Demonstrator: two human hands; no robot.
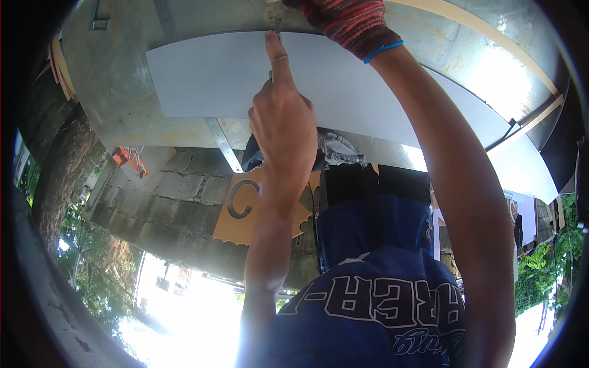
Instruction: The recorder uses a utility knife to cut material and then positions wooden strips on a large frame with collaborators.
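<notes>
A long white sheet lies across a worn metal tabletop. My bare left hand is over the sheet, index finger stretched to its far edge and the other fingers curled in. A small dark metallic end shows beside the curled fingers; what it belongs to is hidden. Just beyond the fingertip is a thin, narrow metal piece. My right hand, in a red and black knit glove with a blue cuff edge, reaches over the far side of the sheet. Its fingers are mostly cut off by the upper edge.
A flat metal strip juts from under the sheet on the near side. A crumpled grey cloth or plastic lies near my waist. Tan strips border the right side. Below are a brown cut-out board and an orange object with cord.
</notes>
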